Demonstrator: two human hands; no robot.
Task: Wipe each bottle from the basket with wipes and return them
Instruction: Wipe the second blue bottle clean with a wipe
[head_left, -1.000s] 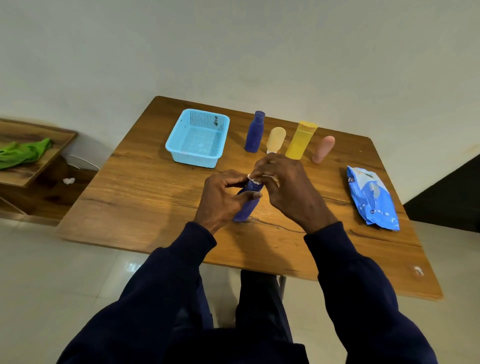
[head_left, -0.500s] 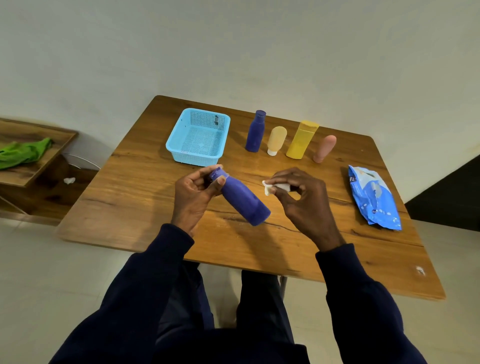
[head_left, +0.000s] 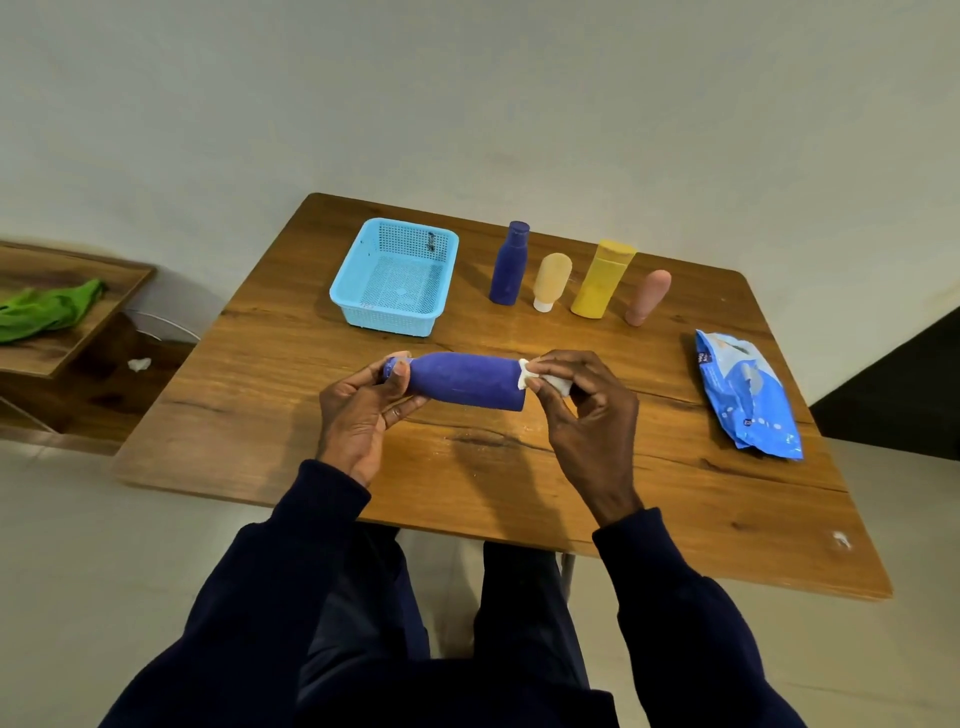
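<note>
My left hand grips the cap end of a dark blue bottle, held level above the wooden table. My right hand pinches a small white wipe against the bottle's flat bottom end. The light blue mesh basket stands at the back left with nothing in it. To its right stand a second dark blue bottle, a cream tube, a yellow bottle and a pink tube in a row.
A blue pack of wipes lies at the table's right side. A low wooden shelf with a green cloth stands to the left. The wall rises right behind the table.
The bottle has swung from tilted to level, cap to the left. My right hand with the wipe, apart from the bottle half a second ago, now presses on its bottom end.
</note>
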